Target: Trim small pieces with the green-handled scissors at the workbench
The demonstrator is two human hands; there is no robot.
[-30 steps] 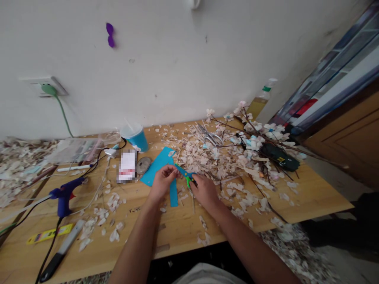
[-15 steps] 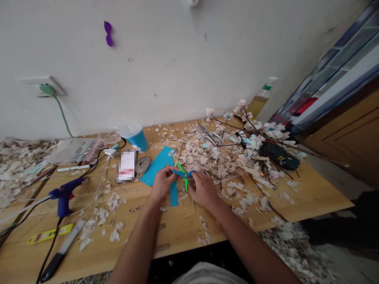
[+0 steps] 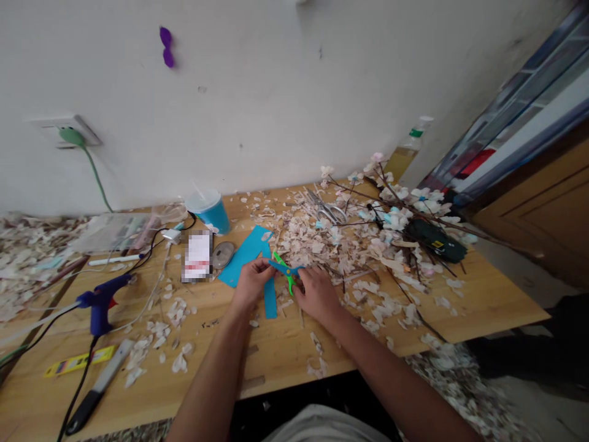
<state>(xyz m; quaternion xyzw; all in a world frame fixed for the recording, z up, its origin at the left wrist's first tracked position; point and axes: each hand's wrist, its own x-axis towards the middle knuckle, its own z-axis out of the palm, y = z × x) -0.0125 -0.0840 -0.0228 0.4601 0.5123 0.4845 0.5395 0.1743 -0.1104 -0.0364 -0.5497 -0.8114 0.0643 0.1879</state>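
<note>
Beneath the fingers of the left hand point(image 3: 252, 283) and right hand point(image 3: 321, 293), a wooden table point(image 3: 492, 307) was noted. Loose petals point(image 3: 304, 236) were found strewn beyond and around the fingers. Flowering branches point(image 3: 396, 220) were laid well to the right of the right-hand fingers. A blue sheet point(image 3: 237, 267) was observed just beside the left-hand fingers, partly covered by that hand. The left thumb and fingers were seen drawn together; whether anything was pinched there could not be told. The right-hand fingers were clamped on the handle end of blue-and-green scissors point(image 3: 289, 271), which were held between the two hands, blades parted and pointed at the left fingertips. Contact between the blades and those fingertips could not be determined.
</note>
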